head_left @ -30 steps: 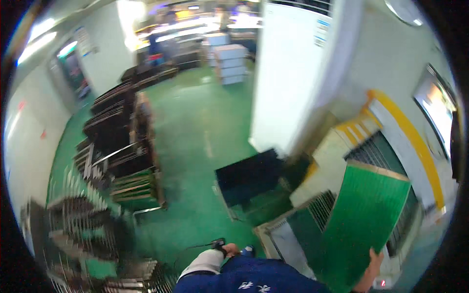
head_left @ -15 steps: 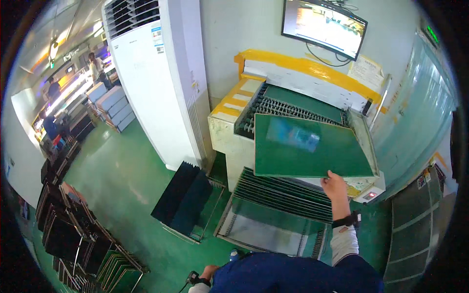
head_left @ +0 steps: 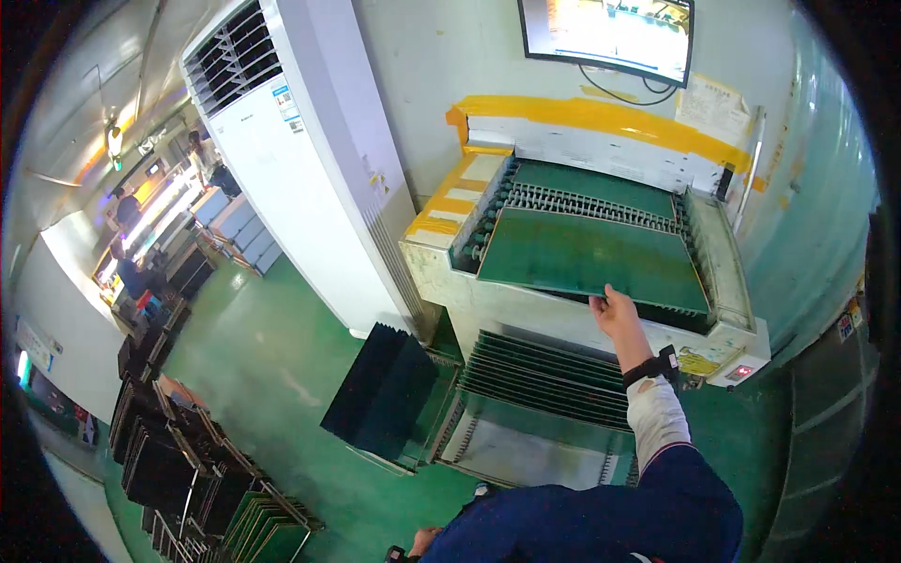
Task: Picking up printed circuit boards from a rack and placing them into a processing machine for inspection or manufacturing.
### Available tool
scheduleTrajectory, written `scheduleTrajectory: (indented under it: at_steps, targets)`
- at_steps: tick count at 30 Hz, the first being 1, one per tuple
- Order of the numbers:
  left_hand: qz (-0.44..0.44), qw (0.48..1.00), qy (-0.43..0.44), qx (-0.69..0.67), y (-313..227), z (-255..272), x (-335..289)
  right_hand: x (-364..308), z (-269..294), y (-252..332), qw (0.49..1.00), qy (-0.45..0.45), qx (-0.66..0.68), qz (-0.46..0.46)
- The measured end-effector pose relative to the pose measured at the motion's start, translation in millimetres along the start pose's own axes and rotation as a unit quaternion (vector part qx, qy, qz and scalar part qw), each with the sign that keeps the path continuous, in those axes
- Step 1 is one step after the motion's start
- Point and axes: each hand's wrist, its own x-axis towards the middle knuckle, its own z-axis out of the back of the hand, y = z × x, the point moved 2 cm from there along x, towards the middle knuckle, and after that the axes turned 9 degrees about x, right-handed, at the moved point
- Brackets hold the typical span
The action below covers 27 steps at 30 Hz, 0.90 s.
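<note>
My right hand pinches the near edge of a large flat green panel, thumb on top. The panel lies almost level over the roller conveyor of a cream-coloured machine, its near edge over the machine's front. Beyond it, a second green panel rests further back on the rollers. Below my right hand stands a slotted rack with several green panels in it. My left hand hangs low beside my body at the bottom edge, its fingers mostly hidden.
Left of the slotted rack is another rack holding dark corrugated sheets. A tall white air conditioner stands beside the machine. More racks of panels line the lower left. A screen hangs on the wall; people work far left.
The panel has gone from raised and tilted to nearly flat on the rollers. My right hand has moved forward with it, still gripping its edge. The view has shifted slightly.
</note>
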Motion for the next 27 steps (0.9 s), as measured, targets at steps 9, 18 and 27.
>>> scheduleTrajectory:
  at_steps: [9, 18, 27]
  targets:
    - [0.06, 0.995, 0.012, -0.081, -4.1, -11.1, -5.4, -5.9, -20.8, 8.6, 0.934, 0.092, -0.296, -0.176]
    - [0.077, 0.997, 0.007, -0.014, -23.4, 0.7, -26.8, 18.2, -45.6, 17.2, 0.464, 0.152, -0.77, 0.41]
    - [0.059, 0.998, 0.012, 0.013, -31.4, -10.7, -35.6, 38.2, -42.9, 20.5, 0.394, 0.084, -0.832, 0.381]
